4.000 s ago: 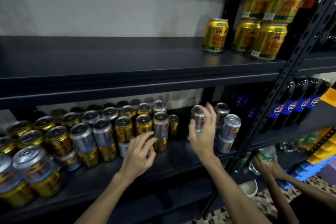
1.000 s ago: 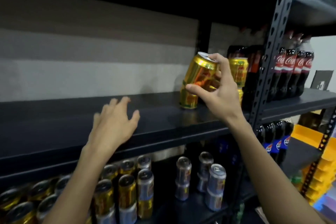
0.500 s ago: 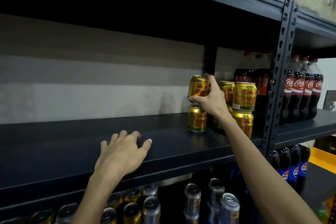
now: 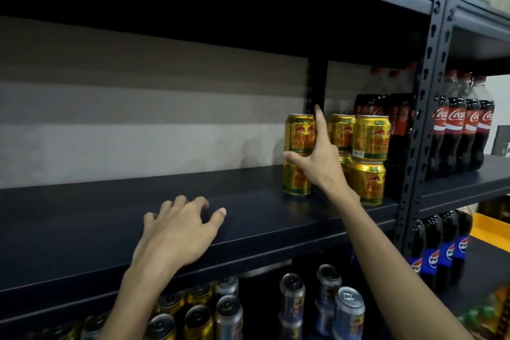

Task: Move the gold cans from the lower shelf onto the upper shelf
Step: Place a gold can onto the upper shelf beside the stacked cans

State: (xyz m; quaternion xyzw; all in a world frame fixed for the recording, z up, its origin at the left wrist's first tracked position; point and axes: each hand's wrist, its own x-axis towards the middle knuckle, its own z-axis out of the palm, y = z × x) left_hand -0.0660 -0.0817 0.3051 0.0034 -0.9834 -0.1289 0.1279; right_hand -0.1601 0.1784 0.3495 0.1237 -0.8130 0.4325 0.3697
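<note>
The right hand is released. Its index finger lies straight along the right side of the top gold can, its thumb touches near the can's bottom edge, and nothing is clasped. This can stands upright on a second gold can, at the right part of the upper shelf. The left hand rests on the near edge of that shelf with loosely bent fingers and holds nothing. The other gold cans stand upright lower down, almost under the left hand, so I judge this hand is the nearer one.

Free upper shelf left of gold cans
</note>
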